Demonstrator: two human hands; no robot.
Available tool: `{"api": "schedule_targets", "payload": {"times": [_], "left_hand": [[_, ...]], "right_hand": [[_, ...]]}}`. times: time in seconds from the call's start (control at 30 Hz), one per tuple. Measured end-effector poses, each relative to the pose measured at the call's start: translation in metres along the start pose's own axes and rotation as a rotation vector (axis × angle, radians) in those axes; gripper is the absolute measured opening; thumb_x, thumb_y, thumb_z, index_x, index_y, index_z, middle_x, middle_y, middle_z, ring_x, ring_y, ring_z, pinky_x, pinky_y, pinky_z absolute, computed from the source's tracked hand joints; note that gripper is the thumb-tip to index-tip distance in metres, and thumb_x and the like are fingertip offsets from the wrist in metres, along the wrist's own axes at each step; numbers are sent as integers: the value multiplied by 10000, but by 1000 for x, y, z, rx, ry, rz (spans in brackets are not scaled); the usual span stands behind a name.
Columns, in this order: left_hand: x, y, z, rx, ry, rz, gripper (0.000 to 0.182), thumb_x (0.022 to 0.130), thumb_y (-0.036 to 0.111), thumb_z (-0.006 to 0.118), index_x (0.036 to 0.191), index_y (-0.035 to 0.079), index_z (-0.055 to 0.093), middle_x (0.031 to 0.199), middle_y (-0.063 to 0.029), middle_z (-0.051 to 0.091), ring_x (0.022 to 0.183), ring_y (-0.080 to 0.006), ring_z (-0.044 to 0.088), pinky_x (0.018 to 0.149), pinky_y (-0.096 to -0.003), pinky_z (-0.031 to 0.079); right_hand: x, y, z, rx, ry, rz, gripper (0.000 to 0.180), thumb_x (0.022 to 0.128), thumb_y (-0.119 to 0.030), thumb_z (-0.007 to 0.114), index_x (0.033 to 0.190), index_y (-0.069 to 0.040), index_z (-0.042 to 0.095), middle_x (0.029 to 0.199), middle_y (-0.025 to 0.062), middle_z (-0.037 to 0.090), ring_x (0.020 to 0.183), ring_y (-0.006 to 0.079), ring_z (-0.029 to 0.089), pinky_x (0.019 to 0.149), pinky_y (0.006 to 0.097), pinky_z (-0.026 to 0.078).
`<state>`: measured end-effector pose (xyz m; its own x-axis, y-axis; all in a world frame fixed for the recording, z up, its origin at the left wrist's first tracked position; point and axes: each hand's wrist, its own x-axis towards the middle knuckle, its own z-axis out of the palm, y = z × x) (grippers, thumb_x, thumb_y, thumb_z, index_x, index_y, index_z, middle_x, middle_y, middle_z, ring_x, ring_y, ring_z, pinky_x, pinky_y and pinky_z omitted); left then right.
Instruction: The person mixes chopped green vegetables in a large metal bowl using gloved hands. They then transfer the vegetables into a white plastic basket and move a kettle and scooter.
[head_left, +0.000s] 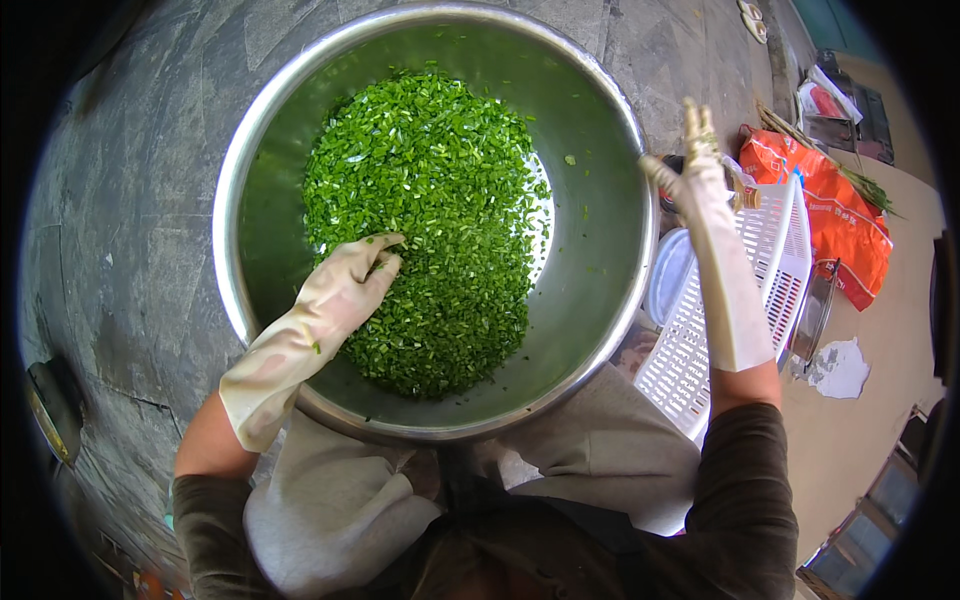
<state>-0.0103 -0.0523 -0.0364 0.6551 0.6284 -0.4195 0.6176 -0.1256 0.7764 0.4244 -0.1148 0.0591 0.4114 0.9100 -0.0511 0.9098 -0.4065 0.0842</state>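
Note:
A large round stainless steel basin stands before me, with a heap of finely chopped green leaves, like chives or scallions, inside. My left hand, in a pale rubber glove, is at the heap's left side with thumb and fingers curled close together; whether it pinches any greens cannot be told. Beyond the basin's right rim, my right hand, gloved too, is raised with its fingers spread and bits of green stuck to them. It holds nothing.
On my right are white plastic baskets, a round translucent lid, jars and an orange-red plastic bag with green stalks beside it. A dark round pan-like object lies far left. Slippers lie on the floor at the upper right.

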Motion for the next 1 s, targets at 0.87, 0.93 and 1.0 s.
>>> {"api": "schedule_targets", "payload": {"times": [0.87, 0.93, 1.0], "left_hand": [[-4, 30, -17, -76, -69, 28, 399, 891, 163, 652, 1284, 133, 591, 1283, -128, 598, 1219, -290, 517, 1055, -362, 387], [-9, 39, -23, -47, 18, 61, 302, 921, 237, 631, 1205, 134, 648, 1181, -104, 669, 1126, -246, 587, 1013, -335, 420], [-12, 46, -34, -90, -114, -197, 229, 943, 282, 607, 1083, 124, 694, 1004, -74, 714, 973, -199, 637, 928, -311, 460]], "right_hand": [[14, -30, -51, 264, -66, 322, 523, 859, -227, 721, 1346, -123, 562, 1335, 172, 573, 1088, 230, 626, 948, 275, 510], [-11, -19, -65, 498, -255, 367, 500, 861, -228, 713, 1330, -123, 578, 1261, 172, 618, 1071, 229, 633, 921, 281, 515], [-29, -6, -83, 482, -303, 502, 472, 863, -232, 703, 1309, -117, 601, 1174, 172, 664, 1083, 236, 633, 929, 311, 498]]}}
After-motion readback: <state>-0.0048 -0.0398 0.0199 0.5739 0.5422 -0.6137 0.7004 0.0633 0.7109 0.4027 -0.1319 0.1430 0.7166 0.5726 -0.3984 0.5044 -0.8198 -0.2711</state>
